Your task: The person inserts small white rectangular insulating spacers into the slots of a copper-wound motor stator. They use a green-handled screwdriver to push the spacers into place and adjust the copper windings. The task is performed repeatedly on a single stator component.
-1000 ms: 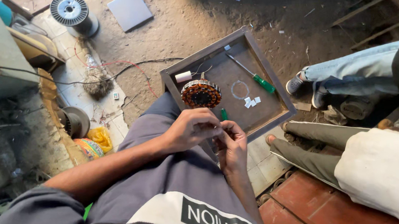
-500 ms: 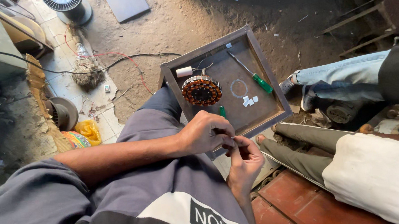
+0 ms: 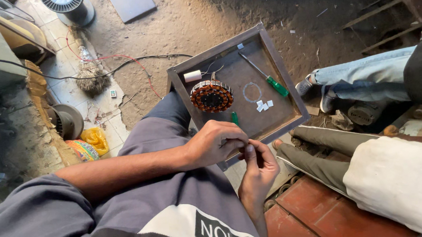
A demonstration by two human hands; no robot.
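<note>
My left hand (image 3: 216, 143) and my right hand (image 3: 258, 165) meet over my lap, fingertips pinched together on something too small to make out. Just beyond them a square metal tray (image 3: 277, 65) rests on my knee. In the tray lie a round copper-wound motor stator (image 3: 212, 96), a white roll (image 3: 192, 76), a green-handled screwdriver (image 3: 266, 75), a thin wire ring (image 3: 253, 91), a few small white pieces (image 3: 264, 105) and a second green handle (image 3: 235, 118) partly hidden by my left hand.
Another person sits to the right: jeans-clad legs (image 3: 364, 77) and olive trouser legs (image 3: 320, 148). On the dirt floor are a wire spool (image 3: 67, 6), a flat grey plate (image 3: 131, 4), a small broom (image 3: 90, 74), red and black cables (image 3: 119, 58) and a yellow bag (image 3: 94, 139).
The view has shifted and the tray sits higher in frame. My right hand has risen to meet the left; both stay pinched together.
</note>
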